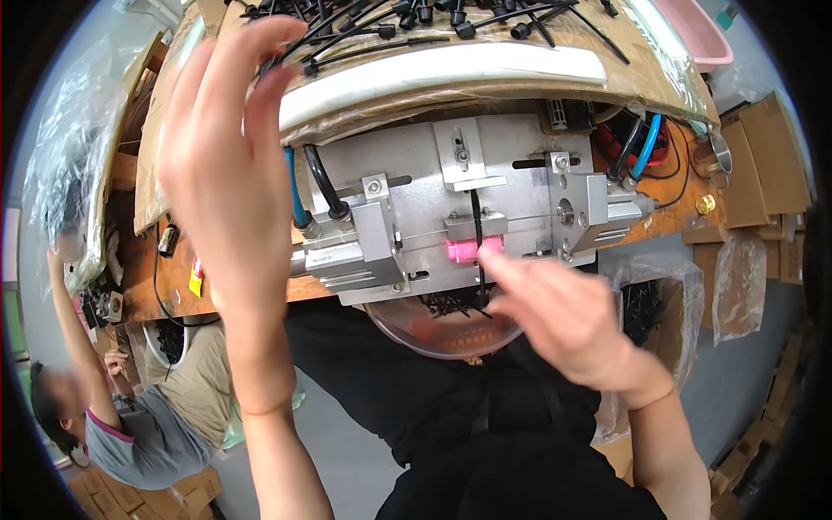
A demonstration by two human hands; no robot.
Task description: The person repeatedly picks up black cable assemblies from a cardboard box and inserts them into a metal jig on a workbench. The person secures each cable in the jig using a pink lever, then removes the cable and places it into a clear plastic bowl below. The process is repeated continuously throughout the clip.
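My right hand [568, 321] is at the metal fixture [511, 165], slightly blurred. Its curled fingers are at the lower part of a thin black brush wand [477, 221], which lies front to back across a small metal block and a pink pad [464, 250]. The wand's lower end hangs past the plate's front edge. My left hand [230, 147] is raised at the upper left, by a pile of black capped brush wands [416, 22]. Its thumb and forefinger are apart and curved, with the tips near the pile's left end.
Metal cylinders [338, 264] with blue and black hoses flank the plate. A white padded strip [451, 78] edges the cardboard. Below, a clear bowl [407, 334] holds black pieces. A co-worker [147, 433] sits at left. Cartons [767, 156] stand at right.
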